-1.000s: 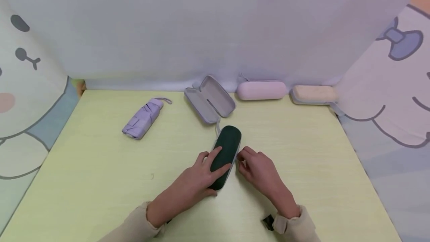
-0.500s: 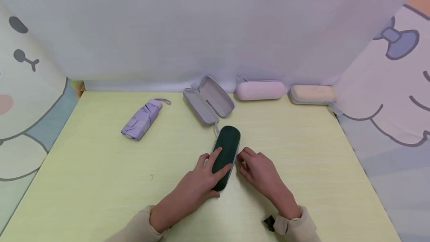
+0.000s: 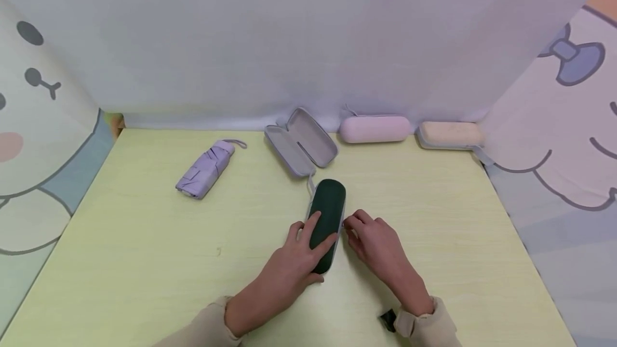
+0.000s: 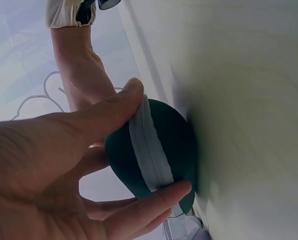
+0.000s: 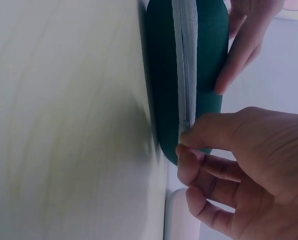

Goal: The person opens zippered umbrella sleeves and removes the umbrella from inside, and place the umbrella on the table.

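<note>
- So the green case (image 3: 330, 202) was on the yellowish table (image 3: 144, 261), in front of the person and between both hands, lying at a slight slant with its lid down.
- Left hand (image 3: 289, 271) had a hold of the near part of it: fingers spread over the top, thumb round at the near end. Gripping, basically.
- Right hand (image 3: 381, 245) was at the case's right side, thumb and index pinched together on the zip (image 5: 187, 75). Other fingers were curled in loosely. The pull itself was mostly hidden by the fingertips, so can't say much about it.
- The zip sat in a pale grey band running along the side of the case.
- Just past the far end was an open case (image 3: 291, 152), greyish lilac and unfolded, with a grey strap (image 3: 311, 183) between the two. Couldn't tell which one the strap belonged to.
- Back edge, to the right of that: a pink case (image 3: 375, 129), then a peach case (image 3: 453, 134), both closed.
- Over on the left, well apart from the hands, a folded purple umbrella (image 3: 204, 170) lay at a diagonal, its loop pointing away.
</note>
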Tool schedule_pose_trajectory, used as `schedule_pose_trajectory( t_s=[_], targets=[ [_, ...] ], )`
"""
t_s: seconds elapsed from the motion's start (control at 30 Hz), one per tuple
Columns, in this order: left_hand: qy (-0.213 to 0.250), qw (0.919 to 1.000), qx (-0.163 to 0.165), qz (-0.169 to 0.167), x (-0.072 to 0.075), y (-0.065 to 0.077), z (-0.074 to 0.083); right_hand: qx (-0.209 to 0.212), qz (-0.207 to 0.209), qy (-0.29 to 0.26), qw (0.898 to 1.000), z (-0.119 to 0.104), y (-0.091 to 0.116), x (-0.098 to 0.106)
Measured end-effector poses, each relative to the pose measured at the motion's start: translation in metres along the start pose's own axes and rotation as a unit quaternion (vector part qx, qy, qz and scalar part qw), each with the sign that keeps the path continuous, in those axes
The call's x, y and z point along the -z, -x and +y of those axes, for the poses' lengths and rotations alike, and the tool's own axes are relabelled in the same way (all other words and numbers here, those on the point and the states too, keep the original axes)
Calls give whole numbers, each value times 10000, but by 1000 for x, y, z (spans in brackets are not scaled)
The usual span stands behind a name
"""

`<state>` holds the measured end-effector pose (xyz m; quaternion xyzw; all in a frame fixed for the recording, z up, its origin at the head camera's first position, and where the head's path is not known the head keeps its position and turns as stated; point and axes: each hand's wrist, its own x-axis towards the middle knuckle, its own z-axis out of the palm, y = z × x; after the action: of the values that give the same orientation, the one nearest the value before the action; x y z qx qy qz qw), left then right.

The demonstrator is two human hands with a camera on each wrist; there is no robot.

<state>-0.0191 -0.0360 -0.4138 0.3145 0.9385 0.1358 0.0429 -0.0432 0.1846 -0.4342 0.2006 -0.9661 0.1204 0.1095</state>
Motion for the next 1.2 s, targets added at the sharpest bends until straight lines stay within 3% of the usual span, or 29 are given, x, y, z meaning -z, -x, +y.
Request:
schedule_pose_trajectory(
  t_s=[1.2],
  targets=[
    [-83,9990,350,-270,-1,-8,10,-82,-318,-487,9983,-2,15,4]
  ],
)
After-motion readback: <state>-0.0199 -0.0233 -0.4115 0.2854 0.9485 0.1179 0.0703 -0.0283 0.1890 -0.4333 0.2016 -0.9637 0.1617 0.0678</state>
